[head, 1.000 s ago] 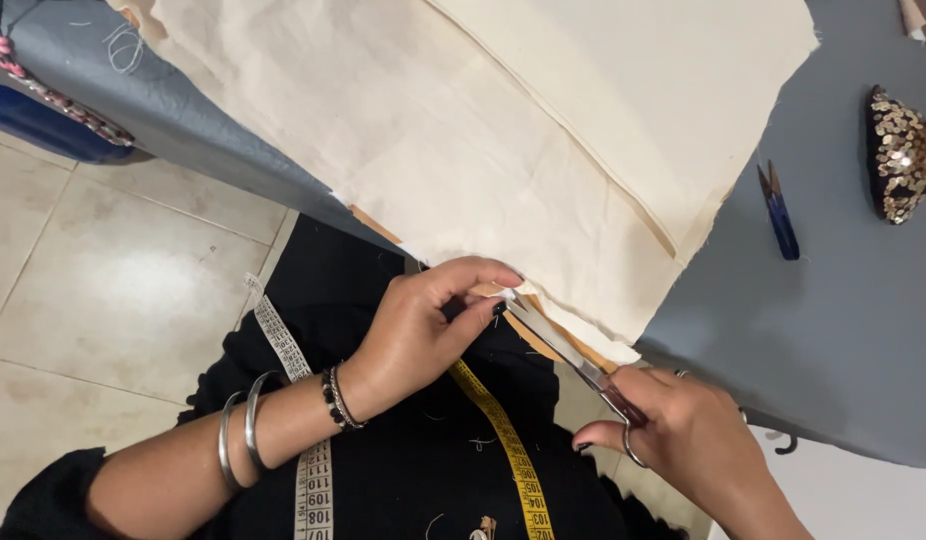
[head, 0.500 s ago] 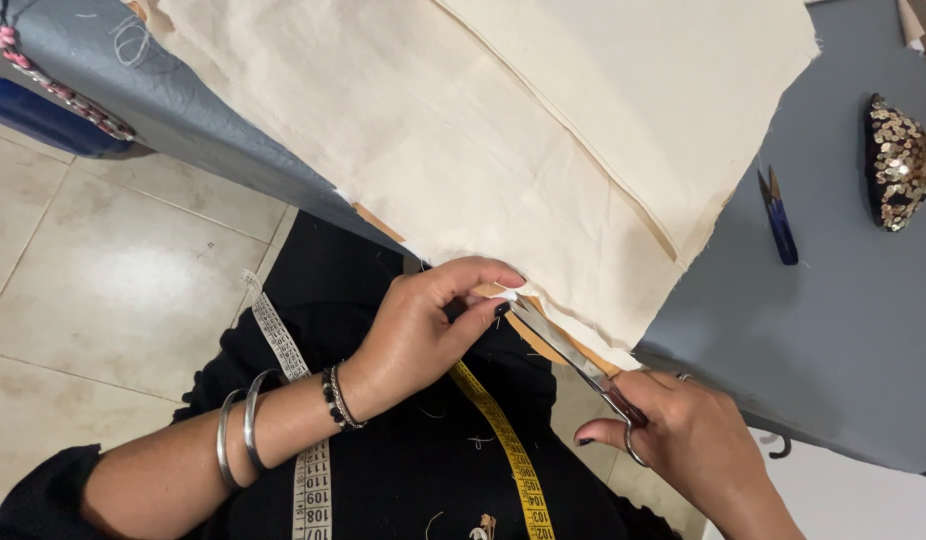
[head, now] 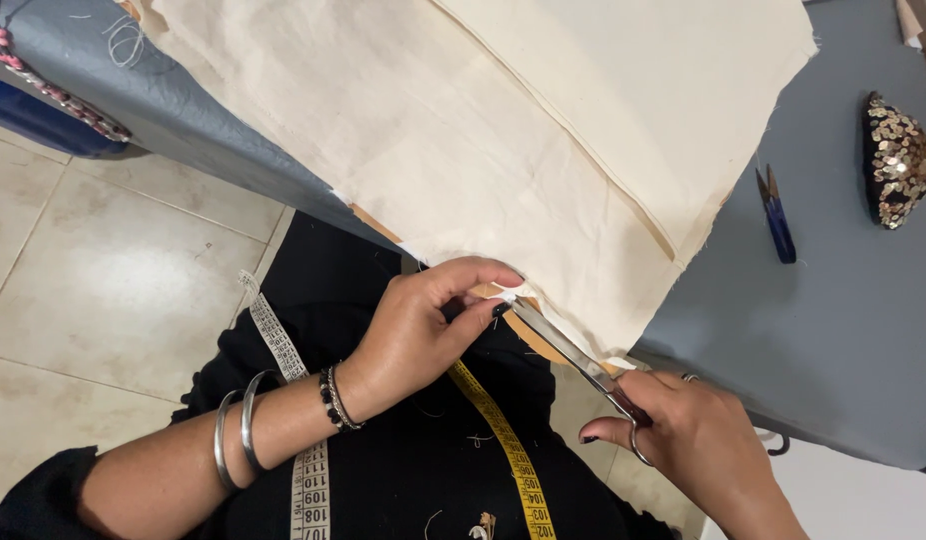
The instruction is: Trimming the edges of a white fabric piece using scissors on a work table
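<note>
L hand point(head: 418, 335) pinched cream cotton fabric point(head: 463, 150) edge | R hand point(head: 698, 445) gripped long steel scissors point(head: 573, 355) | blades ran diagonally up-left toward my pinch, tips touching it

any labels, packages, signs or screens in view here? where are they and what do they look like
No packages, signs or screens.
Measuring tape: the only printed thing, draped over the black clothing below the left hand; a long narrow strip, one length yellow, the other white, with dark markings.

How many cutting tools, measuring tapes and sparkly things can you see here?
Cutting tools: 2, the scissors in the right hand and the blue snips
Measuring tapes: 1, the tape
Sparkly things: 1, the sequin piece
Total: 4
</note>
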